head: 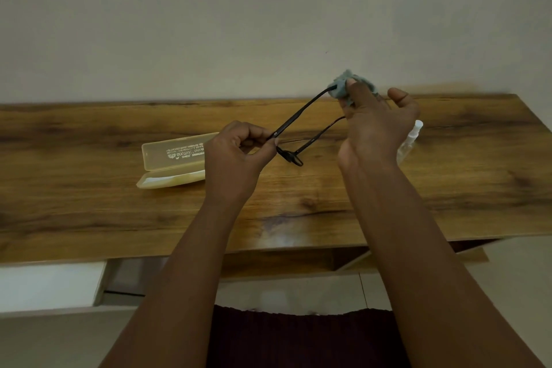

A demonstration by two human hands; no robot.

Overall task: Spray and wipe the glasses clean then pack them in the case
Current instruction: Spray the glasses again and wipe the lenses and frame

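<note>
Head view: both hands raised over the wooden tabletop (89,203), arms reaching in from the bottom of frame. Left hand (239,149) pinches the dark-framed glasses (294,124) at the front end of one temple arm, near the hinge, fingers curled round it. Glasses are held in the air with temples unfolded and pointing away from the person; the lens front hangs low just right of the left hand, above the tabletop. Right hand (375,125) grips a small grey cleaning cloth (343,86), bunched around the far tip of the upper temple arm; thumb and forefinger curled on the cloth, the outermost finger sticks out to the right. The second temple arm runs behind the right hand. Translucent yellowish glasses case (173,160) lies open on the tabletop, left of the left hand and partly hidden by it, lid tilted back with printed lettering showing. Clear spray bottle (413,136) lies on the tabletop just behind the right hand, mostly covered by it. Plain pale wall (268,9) behind the tabletop.
</note>
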